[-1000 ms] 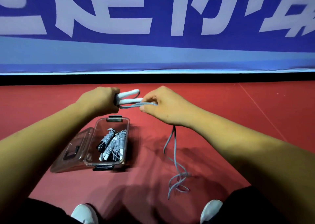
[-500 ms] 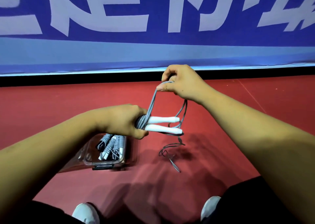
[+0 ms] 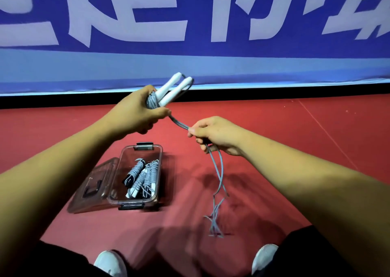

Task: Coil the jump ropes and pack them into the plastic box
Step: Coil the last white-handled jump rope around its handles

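hands: left hand [image 3: 139, 113], right hand [image 3: 215, 134], both bare
forearms [image 3: 63, 171]: bare
legs: black garment [image 3: 312, 253] on both
shoes [image 3: 110, 263]: white, rounded toes, near left and near right

Handles [image 3: 172, 88] partly hidden in left hand [image 3: 137, 113]; shoes [image 3: 109, 263] cut by bottom edge; rope [image 3: 220, 171] blurred near floor.

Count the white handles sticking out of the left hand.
2. The left handle and the right handle lie side by side, both pointing up and away from the left hand, which grips their lower ends with wound grey rope. No third one shows.
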Action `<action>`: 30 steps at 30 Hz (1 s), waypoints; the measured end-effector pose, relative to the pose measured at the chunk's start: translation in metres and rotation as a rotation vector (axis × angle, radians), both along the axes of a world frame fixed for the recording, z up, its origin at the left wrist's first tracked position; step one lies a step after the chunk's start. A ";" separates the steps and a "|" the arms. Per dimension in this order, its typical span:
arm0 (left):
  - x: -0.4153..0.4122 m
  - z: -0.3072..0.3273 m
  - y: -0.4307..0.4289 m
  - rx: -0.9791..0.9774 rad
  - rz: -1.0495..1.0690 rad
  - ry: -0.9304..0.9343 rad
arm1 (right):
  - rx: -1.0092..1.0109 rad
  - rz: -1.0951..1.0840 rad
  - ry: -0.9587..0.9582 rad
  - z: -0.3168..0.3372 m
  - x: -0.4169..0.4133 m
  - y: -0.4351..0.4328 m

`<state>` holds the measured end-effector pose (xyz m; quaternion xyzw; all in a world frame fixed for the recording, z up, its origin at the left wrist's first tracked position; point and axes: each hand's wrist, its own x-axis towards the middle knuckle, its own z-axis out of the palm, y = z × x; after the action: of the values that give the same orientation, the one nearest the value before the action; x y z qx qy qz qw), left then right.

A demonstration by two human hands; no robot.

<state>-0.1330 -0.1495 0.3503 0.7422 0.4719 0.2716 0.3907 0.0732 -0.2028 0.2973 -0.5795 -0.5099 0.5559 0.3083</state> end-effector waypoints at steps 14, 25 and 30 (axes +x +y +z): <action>-0.029 -0.043 0.029 0.303 0.018 0.903 | 0.616 0.173 -0.567 0.056 -0.026 -0.012; 0.023 -0.038 -0.025 0.241 -0.514 0.711 | 0.659 -0.091 -0.586 0.053 0.015 0.014; 0.018 -0.022 -0.030 0.141 -0.585 0.340 | 0.502 -0.132 -0.371 0.043 0.035 0.022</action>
<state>-0.1147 -0.1796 0.3280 0.9059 0.2776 0.0522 0.3154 0.1082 -0.1812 0.3401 -0.6088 -0.6400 0.2764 0.3786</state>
